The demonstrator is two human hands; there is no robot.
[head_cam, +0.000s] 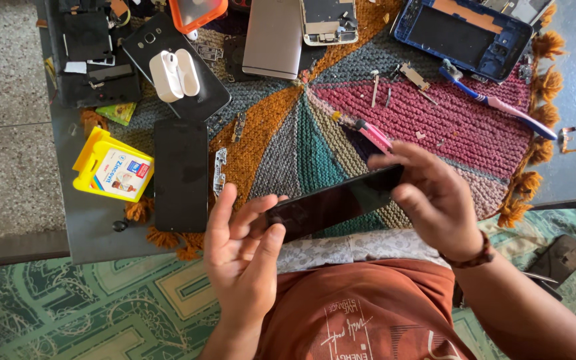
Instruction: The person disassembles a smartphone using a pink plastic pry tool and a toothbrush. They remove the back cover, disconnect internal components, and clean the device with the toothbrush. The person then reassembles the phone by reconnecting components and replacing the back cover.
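Black phone screen (335, 202) held above the knitted mat (288, 133), left hand (245, 250) gripping one end, right hand (435, 193) clasping the other, far edge partly hidden, yellow labelled package (111, 167) on table (95, 227) at left.

From my feed, the black phone panel (335, 203) pinched between my left hand (241, 257) and right hand (431, 197) looks like smooth, glossy glass that mirrors the light, and the second black panel (181, 175) lying flat has the same sleek sheen. Under them I see a knitted mat (288, 133) of coarse, matt yarn with tufted edges, on a dull grey desk (91, 223). The white earbud case (175, 75) and yellow box (111, 167) read as shiny plastic, the phone back (273, 37) as brushed metal.
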